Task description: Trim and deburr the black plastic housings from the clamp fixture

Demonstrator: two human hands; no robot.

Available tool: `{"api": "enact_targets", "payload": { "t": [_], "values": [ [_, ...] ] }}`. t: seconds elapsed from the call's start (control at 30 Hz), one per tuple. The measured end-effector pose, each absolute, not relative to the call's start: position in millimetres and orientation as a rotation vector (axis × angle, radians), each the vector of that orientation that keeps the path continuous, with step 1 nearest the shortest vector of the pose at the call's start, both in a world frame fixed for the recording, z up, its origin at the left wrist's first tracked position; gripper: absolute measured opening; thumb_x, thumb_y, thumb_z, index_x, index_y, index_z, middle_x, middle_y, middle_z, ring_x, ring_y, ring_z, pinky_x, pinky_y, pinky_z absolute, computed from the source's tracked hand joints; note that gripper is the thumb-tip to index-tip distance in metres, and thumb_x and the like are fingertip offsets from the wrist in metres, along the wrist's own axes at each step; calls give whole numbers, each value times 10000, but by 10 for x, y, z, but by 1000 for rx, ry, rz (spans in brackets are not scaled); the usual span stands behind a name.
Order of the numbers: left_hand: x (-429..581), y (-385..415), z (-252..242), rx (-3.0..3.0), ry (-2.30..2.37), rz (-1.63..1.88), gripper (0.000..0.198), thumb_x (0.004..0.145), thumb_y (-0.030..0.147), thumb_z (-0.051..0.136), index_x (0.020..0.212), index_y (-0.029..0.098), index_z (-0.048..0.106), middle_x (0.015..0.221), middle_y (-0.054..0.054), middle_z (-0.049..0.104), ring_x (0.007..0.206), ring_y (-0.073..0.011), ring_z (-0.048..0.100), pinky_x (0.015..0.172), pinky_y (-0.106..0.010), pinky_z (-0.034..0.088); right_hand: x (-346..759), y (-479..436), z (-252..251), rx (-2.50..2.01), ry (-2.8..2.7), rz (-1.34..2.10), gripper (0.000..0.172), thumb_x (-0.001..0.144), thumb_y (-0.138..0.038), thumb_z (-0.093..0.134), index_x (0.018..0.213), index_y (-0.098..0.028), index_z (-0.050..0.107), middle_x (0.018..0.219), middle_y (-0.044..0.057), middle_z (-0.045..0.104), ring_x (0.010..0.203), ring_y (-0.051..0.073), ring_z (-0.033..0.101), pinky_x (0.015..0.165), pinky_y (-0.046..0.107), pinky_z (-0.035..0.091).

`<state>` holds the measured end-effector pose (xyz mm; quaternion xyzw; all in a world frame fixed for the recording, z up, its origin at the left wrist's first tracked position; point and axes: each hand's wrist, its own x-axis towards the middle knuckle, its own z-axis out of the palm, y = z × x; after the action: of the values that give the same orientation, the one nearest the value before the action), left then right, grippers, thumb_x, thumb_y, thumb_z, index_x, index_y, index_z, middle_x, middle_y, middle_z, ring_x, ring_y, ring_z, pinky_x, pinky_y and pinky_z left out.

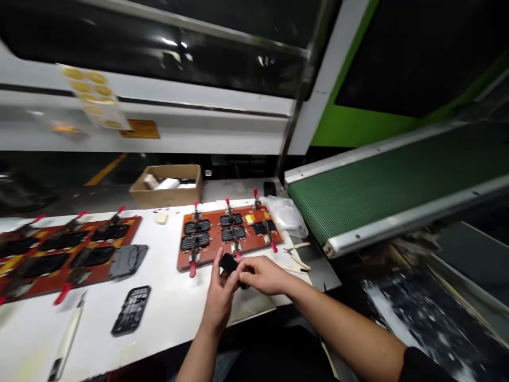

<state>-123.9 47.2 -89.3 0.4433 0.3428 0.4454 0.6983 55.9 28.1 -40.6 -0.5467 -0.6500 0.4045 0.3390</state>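
Just in front of the right-hand clamping fixture, my left hand [221, 297] grips a small black plastic part [228, 263] between thumb and fingers. My right hand [260, 274] is closed at the part's right side, its fingertips pinched against it; my fingers cover much of the part. Behind my hands lies the red-brown fixture board [214, 252], with red-handled toggle clamps and several black parts on it. A black ribbed plastic panel [132, 310] rests on the white table to the left of my left hand.
Another clamp fixture [135, 225] stands left, a grey panel [128, 261] at its corner. A white-handled knife [68, 339] lies near the front. Pliers [296, 257] and a plastic bag [287, 215] sit right, beside a green conveyor [382, 180]. A cardboard box [169, 199] stands behind.
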Motion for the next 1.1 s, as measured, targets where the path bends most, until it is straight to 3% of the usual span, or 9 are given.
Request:
{"api": "enact_targets", "payload": {
  "t": [0.13,0.2,0.3,0.4,0.53,0.67,0.83,0.97,1.1],
  "values": [
    [-1381,218,-817,749,845,818,840,941,445,718,1630,436,238,1355,-119,681,1118,-307,727,874,-422,626,876,-44,-636,-1652,-1699,1005,315,1034,-310,555,1326,-262,662,1218,7,766,1065,150,725,932,256,578],
    [-1426,92,-801,653,855,772,749,977,445,651,1620,438,266,1379,-135,665,1111,-339,727,813,-439,632,1337,-71,-770,-1924,-1629,817,407,995,-282,604,1385,-170,638,1401,130,666,1317,275,599,1158,420,459],
    [-1405,-38,-770,607,851,729,711,988,432,621,1614,438,286,1382,-143,661,1114,-365,720,757,-430,627,1970,-26,-974,-2214,-1556,671,607,880,-238,709,1440,-37,588,1514,302,496,1453,467,398,1212,639,300],
    [-1361,-83,-721,621,825,697,775,968,389,664,1625,439,256,1398,-138,653,1149,-353,709,823,-429,623,2226,-43,-1100,-2311,-1634,624,617,856,-292,733,1425,-80,625,1445,265,533,1390,447,446,1181,574,363],
    [-1440,-126,-638,613,704,696,882,957,304,683,1649,409,146,1421,-157,633,1229,-349,678,945,-446,599,2028,-333,-1052,-2268,-1799,517,492,986,-348,547,1430,-156,637,1285,184,568,1208,342,564,1129,507,414],
    [-1605,-172,-576,624,602,711,1030,889,330,759,1650,393,68,1401,-164,642,1233,-361,679,886,-412,614,1639,-628,-697,-1840,-2017,488,465,1061,-414,453,1452,-207,598,1232,137,563,1105,254,602,1009,416,509],
    [-1608,-163,-661,829,789,798,1060,757,667,802,1622,405,248,1431,-153,639,1192,-400,694,797,-470,632,1093,-582,-111,-1309,-2270,372,449,1023,-439,574,1442,-281,600,1289,123,604,1192,311,566,994,499,514],
    [-1578,-198,-824,859,944,796,1002,690,739,808,1557,438,407,1359,-60,700,1224,-444,666,779,-507,645,713,-390,99,-1157,-2317,250,333,1000,-389,601,1277,-240,711,1211,125,656,1140,337,570,1036,603,464],
    [-2134,-203,-757,980,1203,934,947,622,733,846,1465,421,547,1083,-37,779,1182,-481,674,635,-471,654,504,-268,69,-1085,-2333,235,256,945,-331,656,1152,-217,754,1147,127,697,1108,345,593,1007,599,474]
  ]
}}
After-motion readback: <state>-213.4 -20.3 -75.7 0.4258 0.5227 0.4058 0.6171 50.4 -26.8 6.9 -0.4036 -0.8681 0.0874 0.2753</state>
